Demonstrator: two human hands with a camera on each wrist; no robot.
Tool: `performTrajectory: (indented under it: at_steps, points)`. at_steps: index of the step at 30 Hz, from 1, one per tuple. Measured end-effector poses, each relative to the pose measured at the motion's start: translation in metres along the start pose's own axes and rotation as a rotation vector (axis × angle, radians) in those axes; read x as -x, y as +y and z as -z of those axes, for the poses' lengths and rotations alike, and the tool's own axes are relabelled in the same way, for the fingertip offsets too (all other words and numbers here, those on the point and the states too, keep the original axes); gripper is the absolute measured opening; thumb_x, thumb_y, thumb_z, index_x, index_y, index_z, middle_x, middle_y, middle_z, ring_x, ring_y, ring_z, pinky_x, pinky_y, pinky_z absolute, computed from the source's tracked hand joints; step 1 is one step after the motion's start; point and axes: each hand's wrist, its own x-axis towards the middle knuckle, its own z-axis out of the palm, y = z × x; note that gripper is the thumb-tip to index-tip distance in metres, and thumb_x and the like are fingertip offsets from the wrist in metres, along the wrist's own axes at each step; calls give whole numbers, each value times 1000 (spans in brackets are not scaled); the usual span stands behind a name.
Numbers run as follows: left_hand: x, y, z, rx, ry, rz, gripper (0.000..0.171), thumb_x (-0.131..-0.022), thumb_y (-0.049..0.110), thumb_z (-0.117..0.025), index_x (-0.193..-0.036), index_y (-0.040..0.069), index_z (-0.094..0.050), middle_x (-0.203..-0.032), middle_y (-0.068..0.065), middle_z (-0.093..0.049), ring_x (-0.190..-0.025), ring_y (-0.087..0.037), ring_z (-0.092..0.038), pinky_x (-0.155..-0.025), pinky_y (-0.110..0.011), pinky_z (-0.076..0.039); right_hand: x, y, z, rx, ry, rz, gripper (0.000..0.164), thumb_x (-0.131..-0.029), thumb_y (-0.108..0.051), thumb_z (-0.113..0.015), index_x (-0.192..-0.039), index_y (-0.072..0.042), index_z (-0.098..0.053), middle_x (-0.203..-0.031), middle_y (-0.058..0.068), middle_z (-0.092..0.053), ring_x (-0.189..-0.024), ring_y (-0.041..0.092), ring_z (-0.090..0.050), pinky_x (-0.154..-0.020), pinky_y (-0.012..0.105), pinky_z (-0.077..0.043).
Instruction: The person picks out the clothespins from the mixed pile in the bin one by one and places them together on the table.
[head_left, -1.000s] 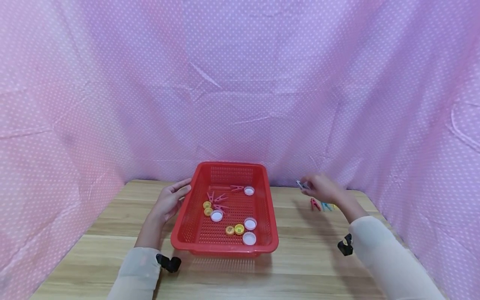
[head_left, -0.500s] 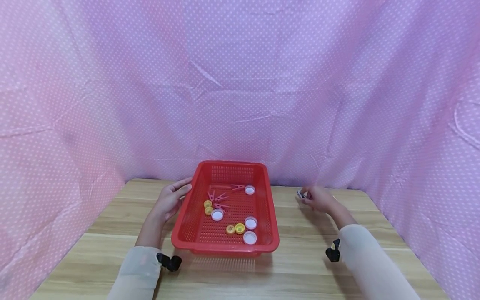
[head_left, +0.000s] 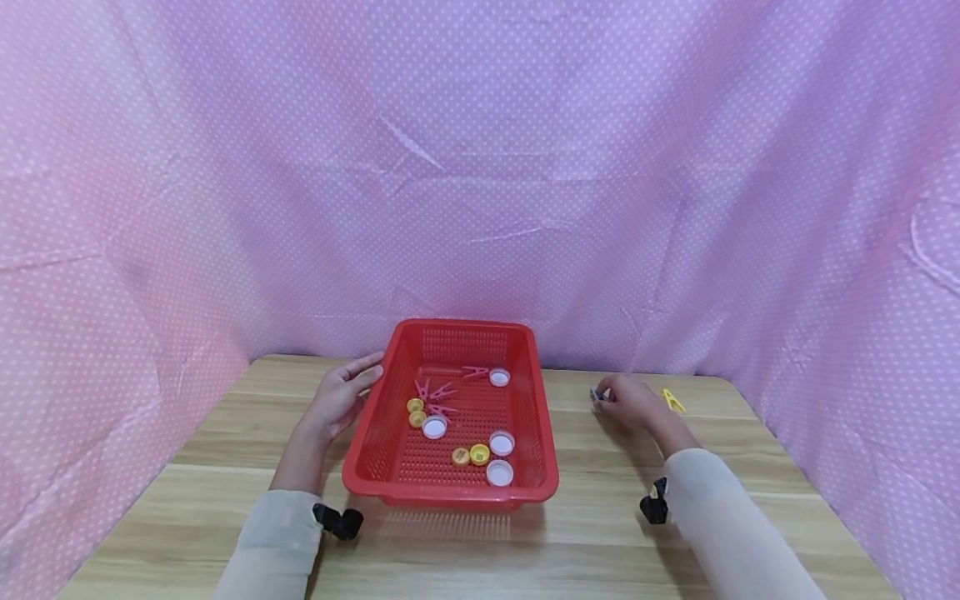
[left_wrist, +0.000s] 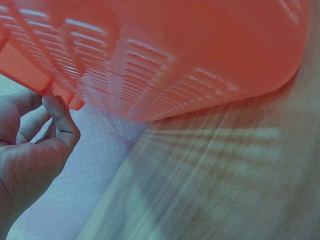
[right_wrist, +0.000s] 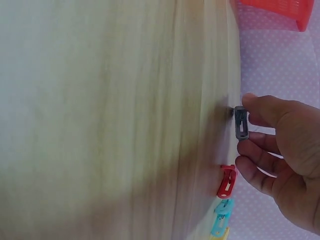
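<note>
A red plastic basket [head_left: 543,433] stands in the middle of the wooden table. My left hand [head_left: 341,400] holds its left rim, thumb and fingers pinching the edge in the left wrist view. Over on the right, my right hand [head_left: 630,402] pinches a grey clothespin [right_wrist: 241,123] between thumb and fingers, low at the tabletop. Beside that hand, the right wrist view shows a red clothespin [right_wrist: 227,181] and a light blue clothespin [right_wrist: 221,218]; the hand hides both in the head view. A yellow clothespin [head_left: 672,401] lies just right of the hand.
Inside the basket lie several pink clothespins [head_left: 442,392], several yellow caps [head_left: 479,454] and several white round lids [head_left: 499,473]. A pink dotted cloth [head_left: 480,208] hangs behind and on both sides of the table [head_left: 600,533].
My right hand has come down and slightly left, bringing the grey clothespin to the tabletop. It now covers the red and blue clothespins in the head view. The left hand stays on the basket.
</note>
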Motion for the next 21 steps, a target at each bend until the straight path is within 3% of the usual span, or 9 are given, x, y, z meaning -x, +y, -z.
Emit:
performTrajectory:
  at_steps: [11, 16, 21]
  points:
    - [2, 2, 0, -1, 0, -3, 53, -105, 11, -59, -153, -2, -41, -122, -4, -69, -100, -15, -71, -84, -37, -62, -1, -3, -2, 35, -26, 25, 15, -86, -8, -77, -97, 2, -73, -72, 0, -59, -65, 12, -51, -60, 30, -46]
    - [2, 2, 1, -8, -4, -3, 51, -106, 9, -56, -154, -2, -41, -124, -6, -68, -100, -14, -71, -84, -37, -62, -2, -5, -1, 46, -32, 47, 32, -80, -7, -81, -109, 4, -72, -83, 6, -65, -76, 17, -57, -71, 36, -52]
    - [2, 2, 0, -5, 8, 4, 51, -105, 11, -58, -153, -1, -43, -122, -4, -69, -100, -16, -72, -84, -38, -62, -4, -4, -2, 54, -49, 61, 25, -80, -4, -79, -104, 3, -74, -87, 8, -69, -81, 22, -63, -76, 40, -56]
